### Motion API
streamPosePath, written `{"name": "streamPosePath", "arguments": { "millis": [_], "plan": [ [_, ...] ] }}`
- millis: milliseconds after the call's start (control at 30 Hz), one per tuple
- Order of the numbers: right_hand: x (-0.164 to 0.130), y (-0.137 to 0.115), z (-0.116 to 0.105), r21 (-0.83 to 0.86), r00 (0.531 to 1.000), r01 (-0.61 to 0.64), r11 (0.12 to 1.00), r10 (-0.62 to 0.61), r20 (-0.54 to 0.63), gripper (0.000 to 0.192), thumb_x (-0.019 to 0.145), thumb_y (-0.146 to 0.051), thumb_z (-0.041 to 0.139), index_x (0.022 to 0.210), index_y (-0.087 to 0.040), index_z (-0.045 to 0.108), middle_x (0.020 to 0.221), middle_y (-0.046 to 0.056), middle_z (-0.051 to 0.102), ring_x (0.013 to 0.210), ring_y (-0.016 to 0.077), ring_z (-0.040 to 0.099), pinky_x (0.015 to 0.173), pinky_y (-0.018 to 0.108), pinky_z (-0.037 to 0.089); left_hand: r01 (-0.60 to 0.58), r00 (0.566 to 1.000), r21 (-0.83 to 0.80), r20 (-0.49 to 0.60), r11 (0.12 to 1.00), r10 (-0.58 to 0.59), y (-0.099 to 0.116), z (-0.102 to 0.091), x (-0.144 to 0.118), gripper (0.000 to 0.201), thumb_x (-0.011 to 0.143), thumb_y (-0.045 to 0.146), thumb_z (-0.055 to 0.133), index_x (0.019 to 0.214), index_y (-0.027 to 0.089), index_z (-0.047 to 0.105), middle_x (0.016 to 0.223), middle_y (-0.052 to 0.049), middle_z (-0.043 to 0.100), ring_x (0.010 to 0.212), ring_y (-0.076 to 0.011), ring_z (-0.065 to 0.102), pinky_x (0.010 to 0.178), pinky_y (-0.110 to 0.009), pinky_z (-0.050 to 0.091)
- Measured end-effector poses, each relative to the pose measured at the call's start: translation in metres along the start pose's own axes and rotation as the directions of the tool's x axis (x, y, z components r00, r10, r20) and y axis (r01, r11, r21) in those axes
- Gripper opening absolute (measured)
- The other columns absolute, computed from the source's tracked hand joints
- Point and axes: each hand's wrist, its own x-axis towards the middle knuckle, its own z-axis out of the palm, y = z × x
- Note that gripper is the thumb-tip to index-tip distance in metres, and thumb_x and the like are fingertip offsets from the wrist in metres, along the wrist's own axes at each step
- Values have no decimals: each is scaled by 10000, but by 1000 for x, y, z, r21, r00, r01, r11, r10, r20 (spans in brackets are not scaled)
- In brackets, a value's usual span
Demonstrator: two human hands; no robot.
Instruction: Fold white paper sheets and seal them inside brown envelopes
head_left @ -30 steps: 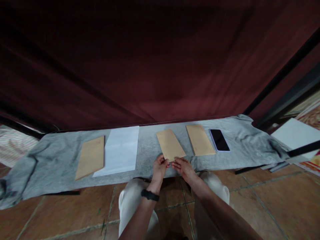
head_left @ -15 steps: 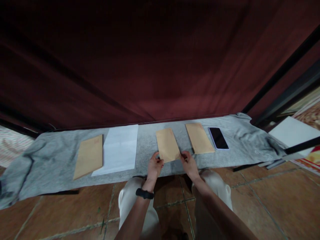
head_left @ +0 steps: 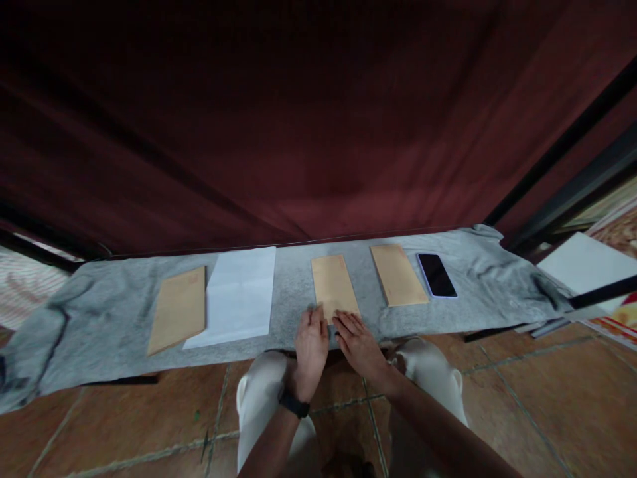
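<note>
Nearest to the camera are the person's two knees in light trousers, above a floor of brown tiles [head_left: 522, 405]. The left forearm carries a black wristband [head_left: 294, 403]. Just beyond the knees, both hands lie flat with the fingers spread on the near edge of the counter [head_left: 109, 325], which is covered with a grey cloth. The left hand [head_left: 311, 348] and the right hand [head_left: 355, 342] are side by side, almost touching. Their fingertips rest on the near end of the middle brown envelope [head_left: 333, 284]; it seems that they press it down and do not pinch it, but the view here is dim.

This envelope lies flat on the cloth and reaches away from the hands. To the right of the right hand, a little further, is a second brown envelope [head_left: 398, 274], and just beside it a dark phone [head_left: 436, 275], screen up. To the left of the left hand lies a white sheet [head_left: 237, 295], and beyond it a third brown envelope [head_left: 178, 309]. Behind the counter hangs a dark red curtain [head_left: 298, 119].
</note>
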Motion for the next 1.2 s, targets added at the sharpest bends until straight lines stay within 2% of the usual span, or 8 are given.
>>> {"name": "streamPosePath", "arguments": {
  "millis": [67,133,267,367,600,767,900,1200],
  "plan": [
    [-3,2,-1,-7,1000,15,1000,-14,17,473,984,-176,448,1453,-171,515,1522,92,505,1421,220,437,1209,447,343,-186,983,70,4,980,186,-1,6,-13,422,956,140,414,1347,183,567,1307,-132,637,1240,-246,597,1065,-415,477],
    [-6,6,-4,-5,999,16,1000,-15,36,485,988,-157,417,1466,-159,499,1530,90,495,1434,214,419,1216,438,332,-304,952,115,65,946,298,-3,12,-25,456,965,124,380,1394,166,528,1403,-131,594,1331,-236,538,1128,-424,436],
    [-10,12,-11,-13,998,11,1000,-10,65,484,1007,-166,386,1482,-155,479,1536,98,486,1445,212,406,1214,439,331,-382,923,212,142,900,358,-8,16,-41,496,988,202,392,1473,110,441,1521,-164,492,1435,-260,433,1184,-467,371],
    [-16,17,-14,-27,998,11,1000,-9,65,474,1024,-208,384,1489,-164,468,1539,103,481,1448,218,402,1206,459,337,-404,914,256,163,878,373,-8,13,-45,532,983,264,441,1489,98,424,1550,-176,451,1469,-267,380,1202,-469,340],
    [-32,30,-16,-70,999,-36,997,37,11,501,1017,-216,411,1516,-171,426,1539,96,482,1426,223,437,1199,457,345,-370,928,339,177,865,327,-9,8,-49,576,968,328,505,1471,53,447,1543,-215,440,1447,-300,411,1186,-463,358],
    [-37,34,-17,-85,997,-79,993,77,-24,489,1018,-220,416,1499,-142,447,1505,116,521,1412,238,452,1188,464,358,-335,942,385,151,860,300,-10,3,-51,548,987,353,466,1446,53,483,1504,-212,496,1407,-292,471,1154,-448,400],
    [-31,31,-19,-75,995,-95,993,92,-43,468,1026,-230,389,1476,-136,479,1484,123,543,1395,250,472,1189,488,346,-334,943,430,142,839,302,-2,2,-48,540,995,374,440,1414,44,519,1477,-214,527,1418,-297,455,1193,-484,335],
    [-21,13,-10,-68,999,-24,997,27,38,468,1030,-209,357,1471,-116,484,1510,127,511,1425,233,434,1206,461,307,-426,905,436,220,793,365,12,27,-50,680,907,174,461,1557,61,297,1585,-199,379,1498,-271,318,1246,-498,218]
  ]
}}
